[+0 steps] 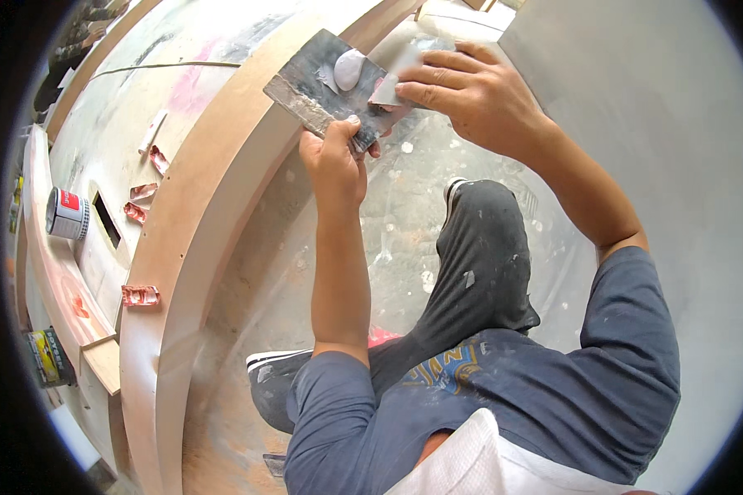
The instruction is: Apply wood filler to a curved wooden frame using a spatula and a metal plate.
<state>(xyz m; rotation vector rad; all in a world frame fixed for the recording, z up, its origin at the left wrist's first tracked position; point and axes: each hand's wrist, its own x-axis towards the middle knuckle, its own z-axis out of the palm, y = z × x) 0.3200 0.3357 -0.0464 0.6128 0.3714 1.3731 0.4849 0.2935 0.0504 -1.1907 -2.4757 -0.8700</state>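
My left hand [335,169] grips a square, dark-smeared mixing board [307,73] by its near edge, thumb on top and fingers underneath. A smooth white lump of putty [349,70] sits on the board's far part, and a crust of dried filler runs along its left side. In my right hand [483,99] is a thin, flat putty spreader [390,89], pressed between thumb and fingers. Its edge meets the board's right side, with a little pinkish paste there. The fingertips of my left hand under the board are partly hidden.
A curved wooden frame [215,157] sweeps past on the left. Beyond it lie several squeezed, red-stained tubes [141,295], a white tube [152,132] and a tin can [68,214]. Another can [51,358] stands lower left. A grey panel [660,124] rises on the right above the spotted floor [388,239].
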